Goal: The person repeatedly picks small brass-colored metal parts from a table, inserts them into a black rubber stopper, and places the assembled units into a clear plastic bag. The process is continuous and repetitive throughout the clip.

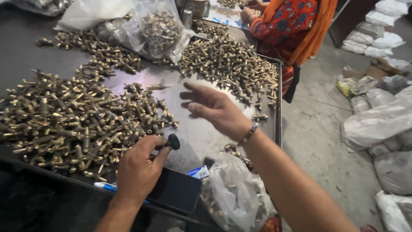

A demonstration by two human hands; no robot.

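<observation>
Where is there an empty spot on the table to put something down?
One bare patch of table lies between the near brass pile and the far brass pile, under the right hand. Another bare strip is at the far left edge. The near edge is crowded: left hand with a black knob, phone, plastic bag.

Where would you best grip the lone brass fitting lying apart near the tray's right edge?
Probably across the long barrel of the lone brass fitting, pinched from above. It lies flat on the tray, apart from the pile, so its sides look free. The right hand hovers nearest.
</observation>
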